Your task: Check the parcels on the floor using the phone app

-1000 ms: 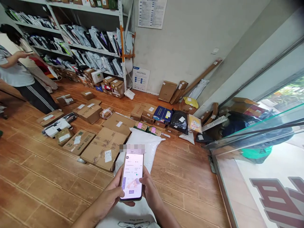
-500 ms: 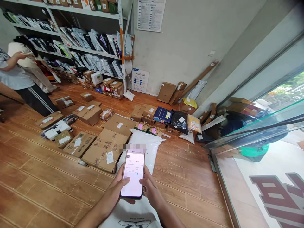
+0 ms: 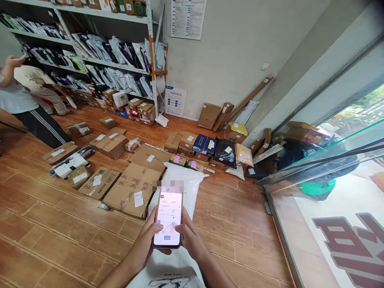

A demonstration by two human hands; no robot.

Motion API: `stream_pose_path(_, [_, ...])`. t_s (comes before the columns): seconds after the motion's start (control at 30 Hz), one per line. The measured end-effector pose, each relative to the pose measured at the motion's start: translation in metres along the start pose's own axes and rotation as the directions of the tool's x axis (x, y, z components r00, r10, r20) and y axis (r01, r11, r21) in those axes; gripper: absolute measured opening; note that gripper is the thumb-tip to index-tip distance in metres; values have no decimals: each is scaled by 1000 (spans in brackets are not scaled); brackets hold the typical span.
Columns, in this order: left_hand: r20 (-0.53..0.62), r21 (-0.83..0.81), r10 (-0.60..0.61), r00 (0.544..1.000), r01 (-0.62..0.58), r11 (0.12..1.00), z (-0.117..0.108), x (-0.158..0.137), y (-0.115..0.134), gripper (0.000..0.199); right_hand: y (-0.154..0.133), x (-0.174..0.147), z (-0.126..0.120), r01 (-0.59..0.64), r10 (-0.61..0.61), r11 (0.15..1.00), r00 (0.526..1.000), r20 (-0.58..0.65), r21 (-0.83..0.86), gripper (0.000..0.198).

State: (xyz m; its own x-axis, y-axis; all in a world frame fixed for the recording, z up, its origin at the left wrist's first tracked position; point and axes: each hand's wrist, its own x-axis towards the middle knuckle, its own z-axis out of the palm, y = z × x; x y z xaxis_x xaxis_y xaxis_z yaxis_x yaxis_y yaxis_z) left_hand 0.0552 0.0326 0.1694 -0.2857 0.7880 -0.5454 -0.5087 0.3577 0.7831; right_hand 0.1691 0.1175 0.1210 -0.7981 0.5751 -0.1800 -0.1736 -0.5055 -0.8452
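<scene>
Head view takes in a parcel room with a wood-look floor (image 3: 45,240), a long metal shelf rack (image 3: 99,44) packed with grey and black mailers along the far wall, and a glass door (image 3: 330,168) on the right. Compared with a second ago the view has drifted slightly to the right and down, so the person in a pale shirt and striped dark trousers (image 3: 27,108) at the left now sits closer to the frame edge, arm raised toward the rack. Cardboard boxes lie scattered across the middle of the floor, the largest flat carton (image 3: 132,190) just left of a big white sack (image 3: 183,182), with a black poly bag (image 3: 225,153) and smaller boxes beyond it near the wall. Those parcels crowd the way between the wearer and the rack. Low and centred, the phone (image 3: 168,218) is upright in front of the sack, its screen lit; the page on it has changed over the last second, which suggests scrolling or tapping in an app. The left hand (image 3: 147,242) cups the phone's left edge and underside with fingers curled, thumb on the glass. The right hand (image 3: 187,238) closes round the right edge, thumb resting on the screen.
</scene>
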Motion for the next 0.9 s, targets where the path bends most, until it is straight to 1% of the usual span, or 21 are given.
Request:
stream_pose_path(0.07, [56, -68, -21, 998, 25, 997, -4, 1, -2, 83, 4, 2, -6, 8, -8, 1000, 1000, -2, 15, 60])
stream_pose_path(0.13, [104, -104, -25, 994, 36, 994, -7, 2, -3, 86, 3, 2, -9, 3, -3, 1000, 1000, 10, 19, 64])
stream_pose_path(0.23, [149, -131, -19, 989, 39, 991, -8, 3, -5, 85, -4, -1, -8, -19, 15, 998, 997, 77, 56, 69])
stream_pose_path(0.3, [173, -151, -20, 985, 47, 987, -8, 3, -5, 86, -9, -3, -6, -10, -2, 996, 991, 132, 89, 70])
stream_pose_path(0.37, [188, -177, -26, 982, 60, 982, -7, 2, -5, 87, -11, -4, -4, 10, -26, 995, 988, 154, 103, 71])
stream_pose_path(0.5, [217, -213, -36, 975, 84, 974, -9, 1, -7, 89, -9, -5, -6, 36, -45, 997, 989, 142, 61, 71])
stream_pose_path(0.57, [230, -218, -36, 973, 87, 972, -10, 2, -9, 90, -8, -6, -7, 42, -51, 997, 987, 150, 66, 71])
stream_pose_path(0.73, [241, -206, -35, 970, 87, 975, -12, 3, -10, 91, -7, -7, -8, 1, -12, 997, 991, 135, 77, 66])
stream_pose_path(0.9, [217, -151, -37, 976, 71, 986, -10, 1, -7, 87, -9, -8, -6, -18, 14, 999, 996, 93, 49, 70])
